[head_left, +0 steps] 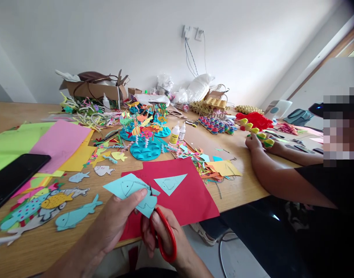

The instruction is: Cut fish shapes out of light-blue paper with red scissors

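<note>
My left hand (116,216) pinches a light blue paper (127,185) with a fish drawn on it, thumb on top. Red-handled scissors (169,239) are in my right hand (165,229), with its fingers through the loops. Their dark blades meet the paper at its right part, beside the drawn fish's tail. Under and behind the hands lies red paper (194,200). On it rests a light blue triangle (171,183) with a smaller fish drawn on it. A cut-out blue fish (75,216) lies on the table to the left of my left hand.
Paper fish (57,200), a black phone (15,177) and coloured sheets (61,144) lie left. Behind are a blue fish model (145,150), glue bottles (174,135) and paper scraps (197,164). At right, another person's hands (255,143) hold a painted egg-carton strip (259,136).
</note>
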Tool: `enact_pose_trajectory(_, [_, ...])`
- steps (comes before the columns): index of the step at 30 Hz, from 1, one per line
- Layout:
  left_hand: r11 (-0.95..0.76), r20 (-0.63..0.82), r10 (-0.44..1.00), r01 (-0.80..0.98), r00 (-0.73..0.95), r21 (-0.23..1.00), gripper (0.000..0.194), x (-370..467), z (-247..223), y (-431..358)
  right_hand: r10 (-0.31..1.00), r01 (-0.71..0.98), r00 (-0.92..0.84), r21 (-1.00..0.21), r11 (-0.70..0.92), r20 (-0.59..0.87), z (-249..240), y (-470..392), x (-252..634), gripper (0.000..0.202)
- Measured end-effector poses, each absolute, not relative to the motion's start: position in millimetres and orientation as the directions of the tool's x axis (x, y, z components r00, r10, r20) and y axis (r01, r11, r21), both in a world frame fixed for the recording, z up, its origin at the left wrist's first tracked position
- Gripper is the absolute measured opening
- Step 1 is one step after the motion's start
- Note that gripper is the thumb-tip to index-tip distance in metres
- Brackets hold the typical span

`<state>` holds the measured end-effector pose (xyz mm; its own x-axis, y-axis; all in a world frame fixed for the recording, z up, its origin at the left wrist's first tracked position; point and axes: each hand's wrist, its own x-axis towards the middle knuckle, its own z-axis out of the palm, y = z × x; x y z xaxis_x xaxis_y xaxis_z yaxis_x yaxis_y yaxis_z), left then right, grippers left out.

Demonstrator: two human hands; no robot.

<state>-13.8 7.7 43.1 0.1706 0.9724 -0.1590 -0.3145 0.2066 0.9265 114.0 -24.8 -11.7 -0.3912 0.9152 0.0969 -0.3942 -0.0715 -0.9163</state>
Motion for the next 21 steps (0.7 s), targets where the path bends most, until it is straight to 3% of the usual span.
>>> enact_pose_trajectory(11, [0.055,-0.050,0.998,-0.226,0.024,0.973,0.024,-3,33,6,0.926,-0.336,-0.364,-0.941,-0.034,0.096,-10,-23,117,0.046])
enact_pose_trajectory(21, [0.007,-0.001,1.000,-0.199,0.029,0.980,0.021,0,30,6,0.928,-0.228,-0.356,-0.973,0.031,0.113,-6,-24,120,0.048])
